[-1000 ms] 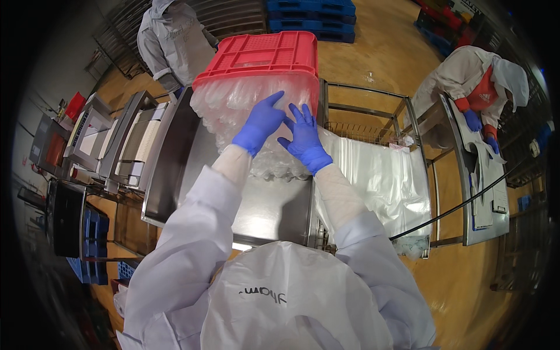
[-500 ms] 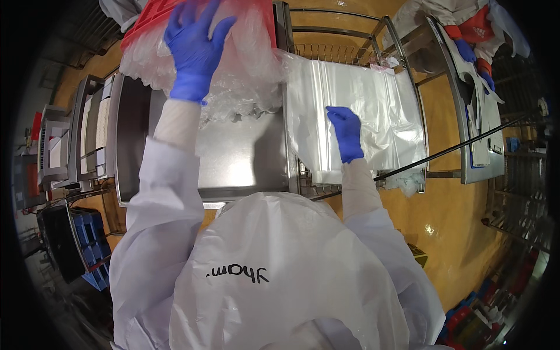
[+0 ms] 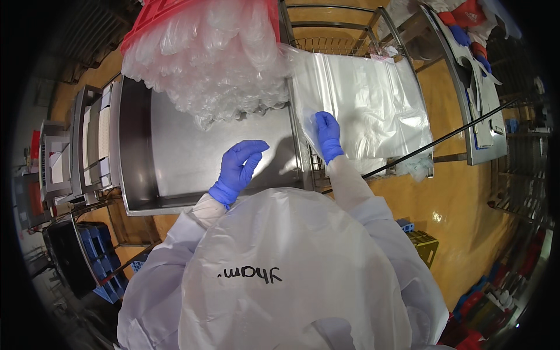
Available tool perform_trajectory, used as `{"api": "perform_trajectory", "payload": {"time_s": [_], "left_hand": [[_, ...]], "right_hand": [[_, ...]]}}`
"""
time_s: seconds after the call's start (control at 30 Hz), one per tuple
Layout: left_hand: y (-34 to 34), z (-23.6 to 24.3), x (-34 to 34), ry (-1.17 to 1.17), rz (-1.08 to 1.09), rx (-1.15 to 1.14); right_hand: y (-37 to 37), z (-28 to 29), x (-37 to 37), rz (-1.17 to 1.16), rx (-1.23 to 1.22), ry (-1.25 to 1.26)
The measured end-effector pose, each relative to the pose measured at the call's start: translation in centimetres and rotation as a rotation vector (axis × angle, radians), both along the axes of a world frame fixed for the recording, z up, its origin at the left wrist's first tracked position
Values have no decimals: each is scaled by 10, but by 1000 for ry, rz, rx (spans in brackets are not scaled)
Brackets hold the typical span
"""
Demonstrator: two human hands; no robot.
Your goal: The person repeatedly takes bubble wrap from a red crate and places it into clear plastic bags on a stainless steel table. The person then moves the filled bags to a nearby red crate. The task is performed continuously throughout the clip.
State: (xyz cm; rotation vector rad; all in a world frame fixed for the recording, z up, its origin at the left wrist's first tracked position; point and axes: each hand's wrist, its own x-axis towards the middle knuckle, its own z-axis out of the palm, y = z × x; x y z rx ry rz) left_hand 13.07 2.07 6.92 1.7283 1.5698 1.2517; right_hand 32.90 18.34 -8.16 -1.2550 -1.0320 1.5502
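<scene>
My left hand (image 3: 238, 168), in a blue glove, hovers over the near part of a steel tray table (image 3: 204, 151). Its fingers are bent together with the thumb apart, and nothing shows in it. My right hand (image 3: 328, 133), also gloved in blue, pinches the left side of a clear plastic bag (image 3: 367, 105) on a flat stack of them to the right of the tray. The fingertips are partly hidden by the film. Beyond my left hand, a heap of filled, bulging clear bags (image 3: 204, 64) spills from a red crate (image 3: 157, 20) onto the steel.
A black cable or rod (image 3: 443, 138) slants across the right side. Past it stands a steel side table (image 3: 484, 149) with papers, where another person's blue-gloved hands (image 3: 459, 35) show. Blue crates (image 3: 99, 251) are stacked at lower left; a yellow crate (image 3: 423, 245) sits on the floor.
My left hand has come back from the bags by the red crate to the near side of the tray. My right hand has moved left across the stack to its side.
</scene>
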Motion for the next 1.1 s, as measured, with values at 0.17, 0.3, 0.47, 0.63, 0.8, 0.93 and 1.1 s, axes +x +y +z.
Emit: {"api": "perform_trajectory", "payload": {"time_s": [0.17, 0.3, 0.47, 0.63, 0.8, 0.93, 1.1], "left_hand": [[12, -5, 17, -153, -50, -62], [27, -5, 37, -267, -22, -126], [61, -17, 54, -429, 91, -330], [152, -12, 86, -543, 210, -842], [211, -103, 76, -221, 96, -732], [202, -48, 111, -548, 11, -769], [182, -48, 126, -880, 0, -790]], "right_hand": [[-6, -17, 2, 6, 253, -51], [12, -20, 11, -91, -4, 103], [15, 16, 20, -252, 303, 66], [6, 56, 36, -37, 738, -441], [-2, 72, 37, 46, 735, -452], [18, 78, 55, -76, 332, -189], [25, 97, 73, 270, 74, -19]]}}
